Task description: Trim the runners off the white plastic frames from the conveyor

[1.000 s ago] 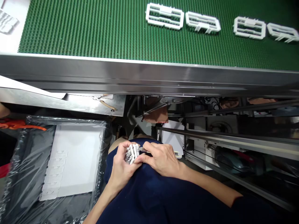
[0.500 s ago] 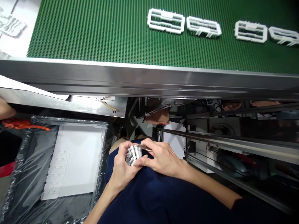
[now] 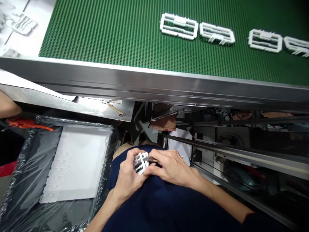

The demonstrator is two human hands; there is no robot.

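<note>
Low in front of my dark blue clothing, my left hand (image 3: 129,170) is closed around a white plastic frame part (image 3: 141,164) with slats. Its lower and left portions are hidden by my fingers. My right hand (image 3: 170,166) pinches a thin-bladed knife (image 3: 152,159), whose blade lies against the right side of the part. Most of the knife's handle is out of sight inside the hand. The right thumb rests close to the part's lower edge.
Ahead runs a green conveyor belt (image 3: 103,35) with a metal edge rail (image 3: 135,72), carrying several white frames (image 3: 179,26). A plastic-lined box (image 3: 105,154) with white sheets stands at left, near orange-handled pliers (image 3: 21,123). Another person's arm (image 3: 8,106) shows at far left. Metal bars (image 3: 241,151) cross the right.
The white part has turned in my left hand, showing more of its slats. The knife tip has shifted slightly down and right. Frames on the belt appear a little further right as the view shifts.
</note>
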